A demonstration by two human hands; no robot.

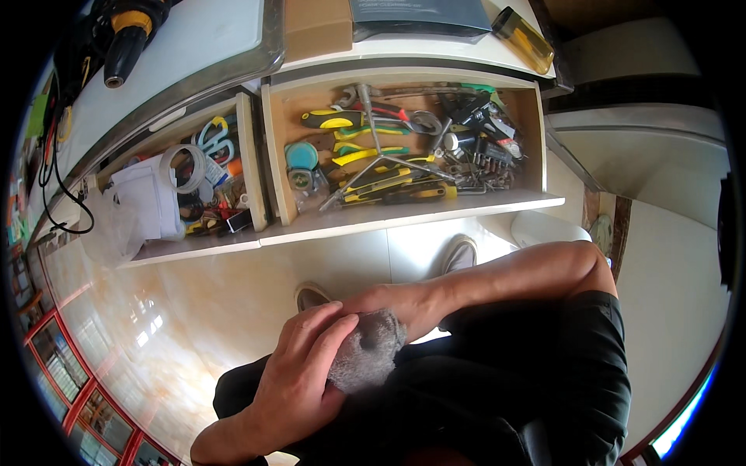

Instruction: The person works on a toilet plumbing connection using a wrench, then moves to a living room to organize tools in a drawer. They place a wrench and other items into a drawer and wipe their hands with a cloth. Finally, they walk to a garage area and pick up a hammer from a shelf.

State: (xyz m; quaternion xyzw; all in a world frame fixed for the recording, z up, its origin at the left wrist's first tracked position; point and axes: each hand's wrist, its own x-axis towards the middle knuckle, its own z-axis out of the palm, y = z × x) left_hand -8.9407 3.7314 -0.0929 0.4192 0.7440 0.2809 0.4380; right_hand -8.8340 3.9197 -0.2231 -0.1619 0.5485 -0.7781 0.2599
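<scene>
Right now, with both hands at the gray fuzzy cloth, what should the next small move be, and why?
Probably turn the gray fuzzy cloth slightly with the left hand, the right hand steady. The left hand lies over the cloth, and together they hide the right hand's fingers, so I cannot tell whether anything sits beneath.
</scene>
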